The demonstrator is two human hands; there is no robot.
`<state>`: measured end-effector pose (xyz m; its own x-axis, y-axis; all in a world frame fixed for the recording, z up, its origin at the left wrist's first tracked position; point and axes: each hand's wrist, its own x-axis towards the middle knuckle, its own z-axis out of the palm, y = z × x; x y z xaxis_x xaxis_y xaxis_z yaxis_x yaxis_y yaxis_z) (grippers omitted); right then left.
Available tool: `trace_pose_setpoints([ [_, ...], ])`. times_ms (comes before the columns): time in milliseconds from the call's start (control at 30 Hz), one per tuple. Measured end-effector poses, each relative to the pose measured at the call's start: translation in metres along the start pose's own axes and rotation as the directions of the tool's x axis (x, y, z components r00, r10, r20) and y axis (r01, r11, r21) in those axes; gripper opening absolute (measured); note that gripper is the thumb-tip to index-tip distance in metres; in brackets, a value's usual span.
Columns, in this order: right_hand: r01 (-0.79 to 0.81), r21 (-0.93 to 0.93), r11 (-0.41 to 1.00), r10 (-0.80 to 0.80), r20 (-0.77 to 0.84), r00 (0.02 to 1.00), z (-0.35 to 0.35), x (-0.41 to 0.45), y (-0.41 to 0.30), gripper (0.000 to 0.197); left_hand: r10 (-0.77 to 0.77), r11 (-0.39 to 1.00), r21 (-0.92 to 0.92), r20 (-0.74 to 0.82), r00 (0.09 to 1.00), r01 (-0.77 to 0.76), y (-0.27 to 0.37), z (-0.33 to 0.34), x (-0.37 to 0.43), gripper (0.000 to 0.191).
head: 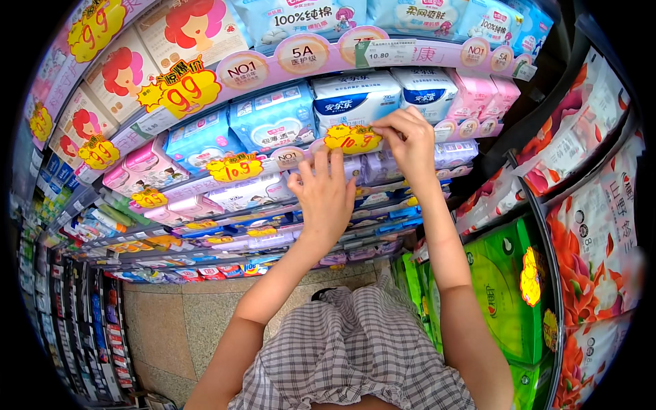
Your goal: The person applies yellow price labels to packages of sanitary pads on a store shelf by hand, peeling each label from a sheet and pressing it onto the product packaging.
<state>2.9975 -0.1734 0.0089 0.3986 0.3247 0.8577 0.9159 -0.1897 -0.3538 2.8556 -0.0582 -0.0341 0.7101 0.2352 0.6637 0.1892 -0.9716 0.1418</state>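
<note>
A yellow starburst price tag with red writing sits on the pink shelf-edge strip. My right hand pinches its right end between thumb and fingertips. From below, my left hand reaches up with fingers spread, its fingertips at the tag's lower left edge and apparently holding nothing. Just behind the tag stands a white and blue pack of sanitary pads. A light blue pack is to its left. Farther left along the same strip hangs another yellow tag.
The shelf above holds boxed goods and blue packs. Lower shelves carry lilac packs. Close on my right, a rack holds green tissue packs and floral tissue packs. Tiled floor shows below left.
</note>
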Motion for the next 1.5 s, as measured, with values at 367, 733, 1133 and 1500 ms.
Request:
trace_pose_setpoints([
  [367,0.015,-0.065,0.998,-0.015,-0.002,1.000,-0.007,-0.010,-0.002,0.022,-0.008,0.997,-0.080,-0.011,1.000,0.007,0.002,-0.008,-0.007,0.063],
  [733,-0.246,0.133,0.960,0.264,-0.133,0.956,-0.028,-0.026,-0.044,0.005,0.033,0.980,-0.197,-0.042,0.999,-0.040,0.007,-0.027,-0.008,0.064],
  [1133,-0.606,0.722,0.334,0.434,0.453,0.778,-0.047,-0.092,-0.086,0.013,0.146,0.450,-0.888,-0.029,0.989,-0.093,0.021,-0.046,-0.008,0.016],
  [1500,-0.589,0.738,0.329,0.551,0.357,0.754,-0.097,-0.121,-0.097,0.012,0.339,0.274,-0.939,-0.106,0.935,-0.206,0.061,-0.019,-0.011,0.022],
])
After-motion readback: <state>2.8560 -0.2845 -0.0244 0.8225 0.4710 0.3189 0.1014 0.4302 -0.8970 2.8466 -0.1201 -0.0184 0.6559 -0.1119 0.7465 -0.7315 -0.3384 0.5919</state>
